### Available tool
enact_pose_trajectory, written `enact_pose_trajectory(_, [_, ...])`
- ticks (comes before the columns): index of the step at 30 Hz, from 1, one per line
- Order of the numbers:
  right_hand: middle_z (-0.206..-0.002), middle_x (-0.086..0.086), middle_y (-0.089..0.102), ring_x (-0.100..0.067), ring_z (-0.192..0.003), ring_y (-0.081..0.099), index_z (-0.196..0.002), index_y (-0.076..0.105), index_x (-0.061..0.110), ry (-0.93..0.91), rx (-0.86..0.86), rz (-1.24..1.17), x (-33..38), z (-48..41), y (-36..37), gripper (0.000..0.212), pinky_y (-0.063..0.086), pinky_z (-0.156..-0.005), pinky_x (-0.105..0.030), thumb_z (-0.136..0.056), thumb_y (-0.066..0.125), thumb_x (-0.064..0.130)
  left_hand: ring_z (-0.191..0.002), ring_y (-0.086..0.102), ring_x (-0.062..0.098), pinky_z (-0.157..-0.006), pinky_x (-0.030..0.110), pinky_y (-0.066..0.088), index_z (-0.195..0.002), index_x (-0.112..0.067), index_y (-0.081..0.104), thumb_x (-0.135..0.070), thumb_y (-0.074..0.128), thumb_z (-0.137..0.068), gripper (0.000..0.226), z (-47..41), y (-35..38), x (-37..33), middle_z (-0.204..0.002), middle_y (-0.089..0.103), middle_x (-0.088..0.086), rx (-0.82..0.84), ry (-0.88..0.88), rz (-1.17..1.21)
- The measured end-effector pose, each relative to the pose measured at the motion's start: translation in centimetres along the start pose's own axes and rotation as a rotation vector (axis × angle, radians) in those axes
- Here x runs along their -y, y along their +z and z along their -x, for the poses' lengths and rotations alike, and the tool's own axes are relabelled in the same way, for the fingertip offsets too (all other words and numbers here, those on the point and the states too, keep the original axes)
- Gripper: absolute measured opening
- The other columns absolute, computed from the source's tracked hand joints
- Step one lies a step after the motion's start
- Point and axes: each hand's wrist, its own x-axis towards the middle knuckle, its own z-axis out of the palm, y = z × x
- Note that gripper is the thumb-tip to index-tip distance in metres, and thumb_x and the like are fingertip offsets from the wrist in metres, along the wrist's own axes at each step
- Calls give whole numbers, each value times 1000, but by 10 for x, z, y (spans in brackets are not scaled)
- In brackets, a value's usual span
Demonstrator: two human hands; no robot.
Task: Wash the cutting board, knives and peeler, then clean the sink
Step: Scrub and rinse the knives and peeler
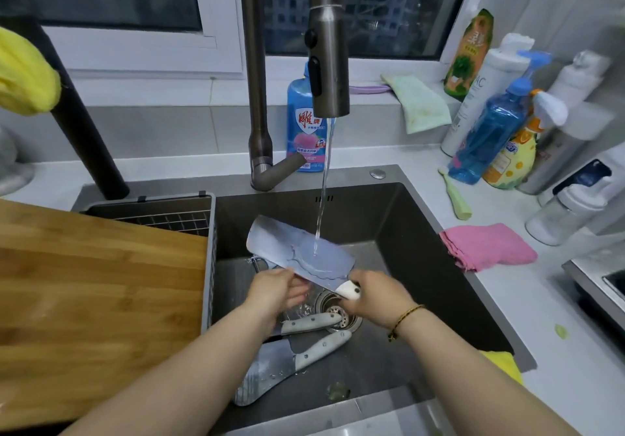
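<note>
The right hand [375,297] is closed around the white handle of a cleaver [294,249] and holds it over the sink [422,249]. The wide blade points away from this hand, up and to the left, with its flat side facing up. The left hand [277,288] pinches the near edge of the same blade, thumb on top and fingers under it. Water [321,199] falls from the faucet [329,63] above both hands and lands on the blade just beyond the left hand's fingers, where it spreads in a thin sheet.

Below the hands, on the bottom of the sink, lie two more knives. The second knife [309,322] shows only its pale handle under the left wrist, and the handle's end touches the drain strainer [338,310], which is directly under the right hand. The third knife [270,368] lies nearer to the person, between the two forearms, blade wet. The wooden cutting board [101,283] rests to the left of the left hand, over the left part of the sink. A pink cloth [487,246] lies on the surface to the right of the right hand.
</note>
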Motion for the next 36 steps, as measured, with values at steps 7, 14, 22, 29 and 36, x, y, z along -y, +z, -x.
enact_pose_trajectory(7, [-104, -6, 64, -26, -96, 61, -105, 55, 18, -15, -165, 247, -13, -6, -4, 25, 44, -73, -30, -84, 53, 32, -142, 6, 15, -114, 27, -1, -146, -13, 9, -24, 37, -94, 60, 15, 5, 29, -154, 12, 4, -174, 807, -1103])
enact_pose_trajectory(14, [-96, -3, 66, -24, -91, 62, -93, 56, 21, -72, -194, 196, -16, -4, 0, 15, 37, -64, -24, -85, 48, 31, -120, 53, 17, -109, 27, 12, -125, -8, 41, -29, 34, -61, 67, 10, 12, 43, -124, 61, 7, 329, 921, -1670])
enact_pose_trajectory(22, [-94, -2, 65, -24, -91, 61, -75, 42, 23, -64, -218, 184, -24, -2, 0, 17, 34, -62, -25, -81, 55, 31, -142, -17, 17, -105, 26, -22, -146, -11, -11, -20, 44, -90, 79, -11, -12, 7, -155, -17, 5, -39, 783, -1658])
enact_pose_trajectory(29, [-97, -2, 66, -24, -94, 60, -75, 41, 24, -44, -210, 142, -20, -2, 0, 16, 35, -64, -25, -81, 55, 31, -142, 18, 16, -112, 27, 3, -145, -7, 20, -18, 41, -81, 69, -7, -5, 13, -153, 19, 2, 81, 985, -1675])
enact_pose_trajectory(36, [-98, -4, 66, -26, -95, 59, -68, 39, 23, -29, -176, 104, -17, -2, 6, 20, 32, -63, -24, -80, 54, 28, -142, -16, 12, -105, 24, -23, -147, -17, -7, -22, 45, -89, 79, 1, -2, 18, -156, -13, -1, 292, 857, -1675])
